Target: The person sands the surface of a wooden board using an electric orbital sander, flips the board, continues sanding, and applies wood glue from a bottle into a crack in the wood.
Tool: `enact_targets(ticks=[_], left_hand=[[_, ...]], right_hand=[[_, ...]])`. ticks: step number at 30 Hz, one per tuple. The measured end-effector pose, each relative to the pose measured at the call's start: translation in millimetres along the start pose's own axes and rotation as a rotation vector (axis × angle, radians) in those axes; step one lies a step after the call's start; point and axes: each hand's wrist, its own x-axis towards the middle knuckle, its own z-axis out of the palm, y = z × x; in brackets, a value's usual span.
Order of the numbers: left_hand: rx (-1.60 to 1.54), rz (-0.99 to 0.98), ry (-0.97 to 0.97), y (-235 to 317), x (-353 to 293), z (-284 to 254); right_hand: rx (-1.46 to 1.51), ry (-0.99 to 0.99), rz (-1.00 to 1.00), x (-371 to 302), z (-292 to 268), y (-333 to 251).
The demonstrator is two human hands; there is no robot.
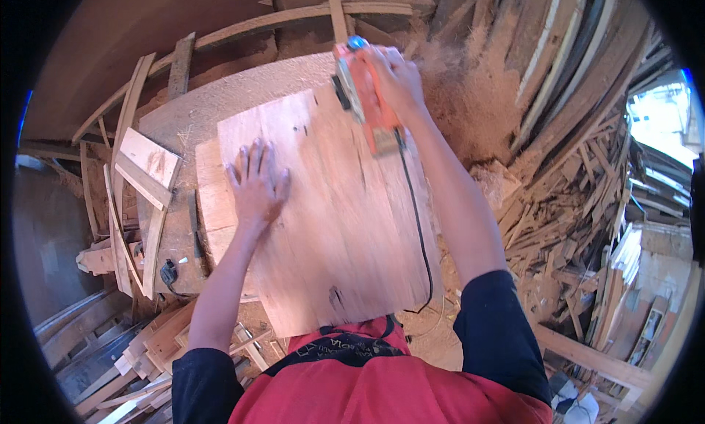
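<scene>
Scrap wood is flanking your panel: left grip lying spread on it, right grip clasping the power tool, apparently smoothing; next passes needing even pressure.

Ahead and left of the left hand I see a brown wall, with a dusty worktop between them. Right of the right hand, my feed shows piled sawdust, then long boards; farther right and back lies heaped scrap wood. Farthest from that hand, a bright opening glares white.
</scene>
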Motion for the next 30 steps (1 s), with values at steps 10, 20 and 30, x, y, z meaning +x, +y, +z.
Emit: enact_targets(ticks=[10, 20, 30], left_hand=[[0.044, -0.004, 0.048, -13.1, -7.4, 17.9], [0.09, -0.016, 0.027, -12.6, -5.9, 18.9], [0.053, -0.012, 0.023, -8.3, -5.1, 8.0]], right_hand=[[0.046, -0.309, 0.606, -262.6, -195.7, -144.0], [0.274, -0.107, 0.883, -401.4, -259.9, -202.7], [0.244, -0.175, 0.749, -215.3, -149.6, -122.6]])
